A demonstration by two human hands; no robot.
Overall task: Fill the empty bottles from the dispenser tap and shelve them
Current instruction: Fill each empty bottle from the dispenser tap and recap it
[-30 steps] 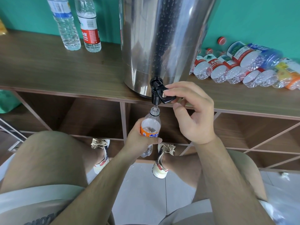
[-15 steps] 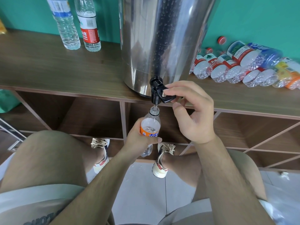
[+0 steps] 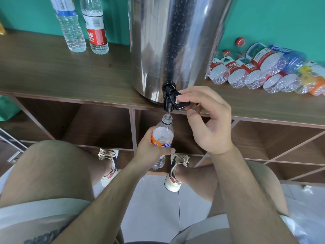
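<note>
Grips with the left hand the orange-labelled bottle, fingers wrapped round its label, mouth held directly beneath the tap at the foot of the dispenser. Pinches with the right hand the black tap lever, forefinger on top, thumb below.

Shows almost nothing altered over the last second: same wrap on the bottle, same hold on the lever, neck still lined up under the spout. Suggests filling in mid-course, with a thin stream seemingly running into the neck; cannot read the water level. Leaves capping and shelving yet to do.

Counts one bottle at the tap. Left of the dispenser on the bench, two more: a blue-labelled bottle and a red-labelled bottle, both upright. Right of the dispenser, a heap of lying bottles, at least eight, too overlapped for an exact tally, plus one loose red cap behind. Below the dispenser, open shelf compartments.
</note>
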